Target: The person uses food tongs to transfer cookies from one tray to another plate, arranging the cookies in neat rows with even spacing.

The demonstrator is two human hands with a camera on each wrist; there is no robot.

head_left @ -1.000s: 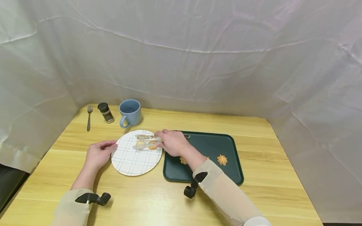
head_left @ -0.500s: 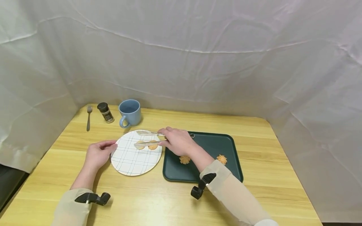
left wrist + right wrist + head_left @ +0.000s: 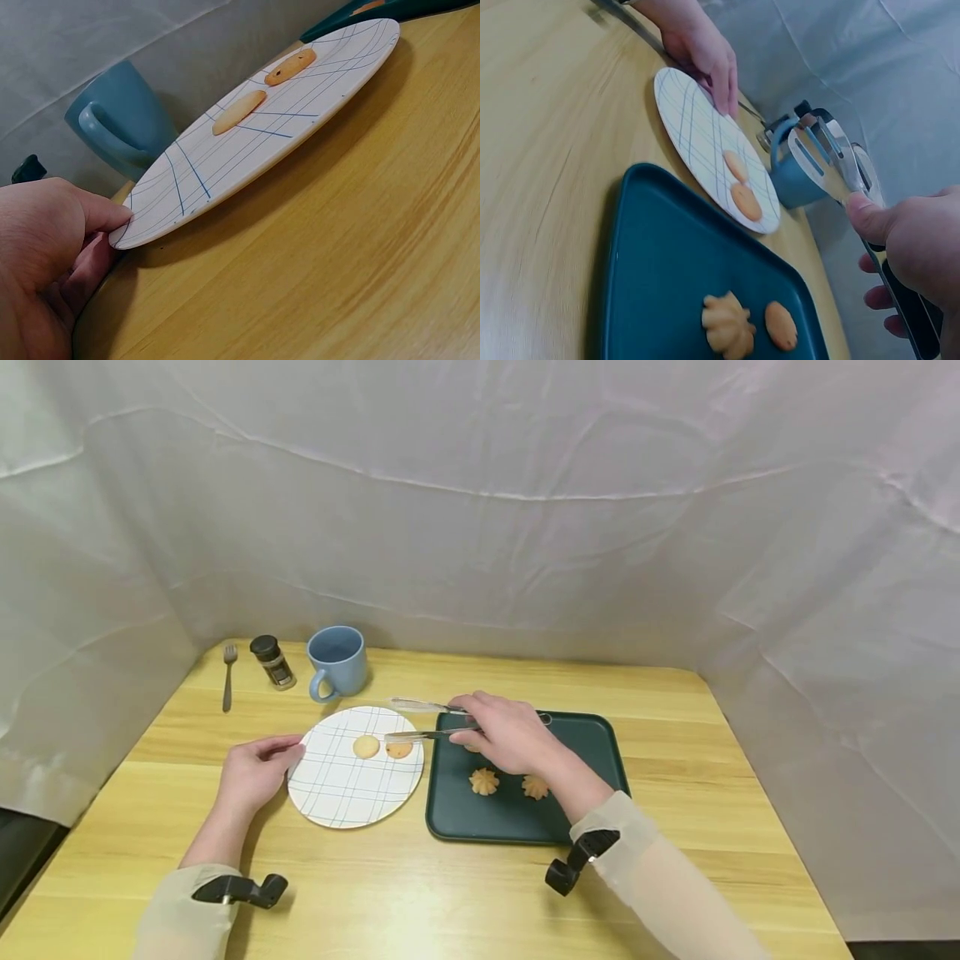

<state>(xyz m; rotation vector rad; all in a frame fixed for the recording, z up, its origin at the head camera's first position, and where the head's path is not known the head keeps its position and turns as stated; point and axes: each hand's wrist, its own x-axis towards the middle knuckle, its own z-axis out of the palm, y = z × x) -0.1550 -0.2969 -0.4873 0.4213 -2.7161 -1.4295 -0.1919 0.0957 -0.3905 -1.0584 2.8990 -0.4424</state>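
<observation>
My left hand (image 3: 255, 770) pinches the left rim of a round white plate (image 3: 337, 785) with a blue line pattern, thumb on top in the left wrist view. Two flat cookies lie side by side on it: a plain one (image 3: 366, 747) and a spotted one (image 3: 399, 749). My right hand (image 3: 513, 735) grips metal tongs (image 3: 826, 154), whose arms stand apart with nothing between them. The tongs' tips point left, over the gap between plate and dark green tray (image 3: 457, 827). On the tray lie star-shaped cookies (image 3: 484, 782) and a flat cookie (image 3: 781, 325), partly hidden by my right hand in the head view.
Behind the plate stands a blue mug (image 3: 337, 662). A spice jar (image 3: 273, 662) with a black lid and a fork (image 3: 228, 678) are at the back left of the wooden table (image 3: 375, 893). Pale cloth (image 3: 465, 543) hangs along the back and sides.
My right hand has moved right with the tongs, away from above the plate's cookies and over the tray. Both plate cookies stay in place. My left hand keeps its hold on the rim.
</observation>
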